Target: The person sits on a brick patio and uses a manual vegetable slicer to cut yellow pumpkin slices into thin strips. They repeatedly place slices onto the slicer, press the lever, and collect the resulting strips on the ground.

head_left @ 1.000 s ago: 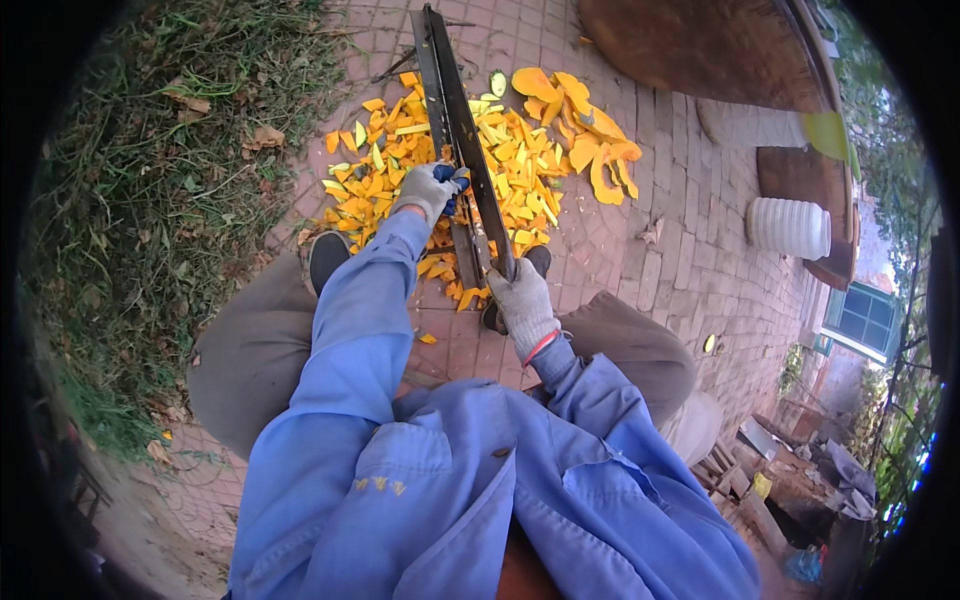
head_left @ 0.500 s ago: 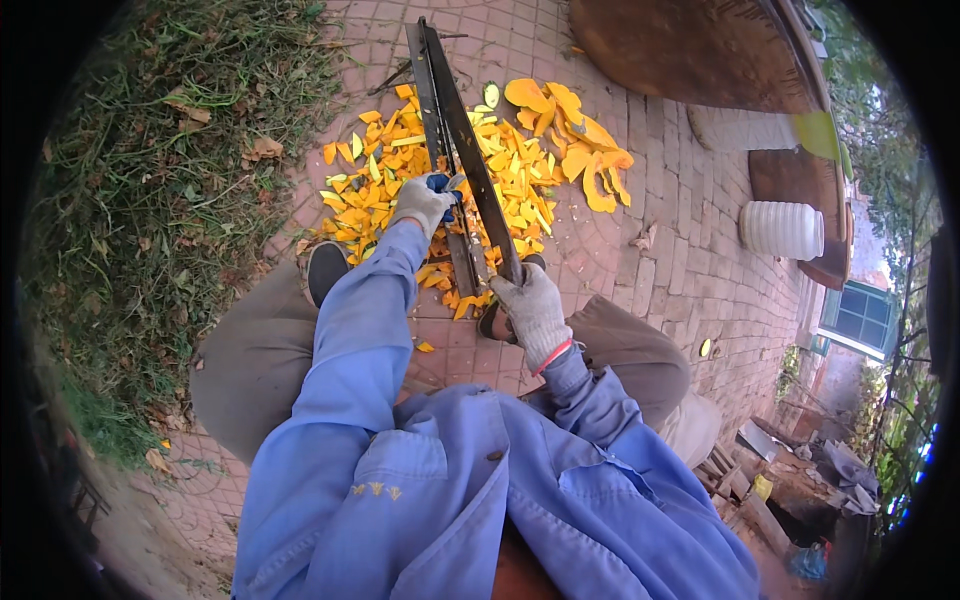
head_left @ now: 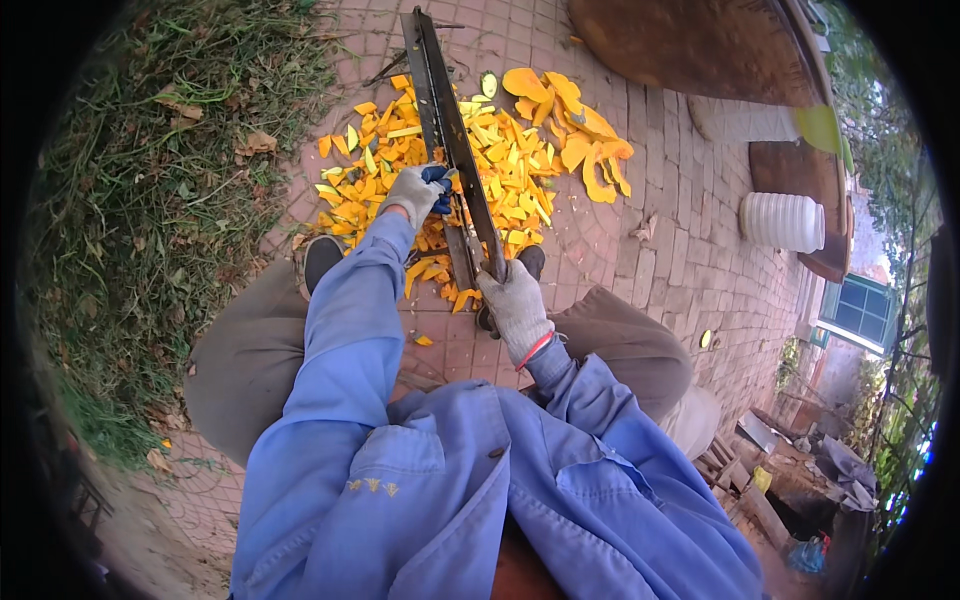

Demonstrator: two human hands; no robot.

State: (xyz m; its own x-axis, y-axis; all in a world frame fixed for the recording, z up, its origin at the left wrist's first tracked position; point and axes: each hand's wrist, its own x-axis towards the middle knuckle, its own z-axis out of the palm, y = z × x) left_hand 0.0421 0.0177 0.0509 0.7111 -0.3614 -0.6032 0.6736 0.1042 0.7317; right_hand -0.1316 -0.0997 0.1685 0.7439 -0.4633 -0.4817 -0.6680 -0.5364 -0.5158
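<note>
Steel chopper blade [head_left: 450, 130], long, dark and flat-sided, runs from the far paving back toward the person, its long axis nearly straight ahead between the knees. Right hand [head_left: 515, 305], in a grey knit glove, is wrapped shut around the near handle end, so the blade stretches away from it. Left hand [head_left: 415, 192], gloved grey with blue fingertips, sits farther up, just left of the blade, fingers curled on something small; what it holds I cannot tell. Orange-yellow slices [head_left: 490, 160], thin and curved, lie heaped on both sides over red brick paving [head_left: 700, 260]. Rough grass [head_left: 160, 180] borders the left; a white ribbed container [head_left: 782, 220] stands well apart on the right.
</note>
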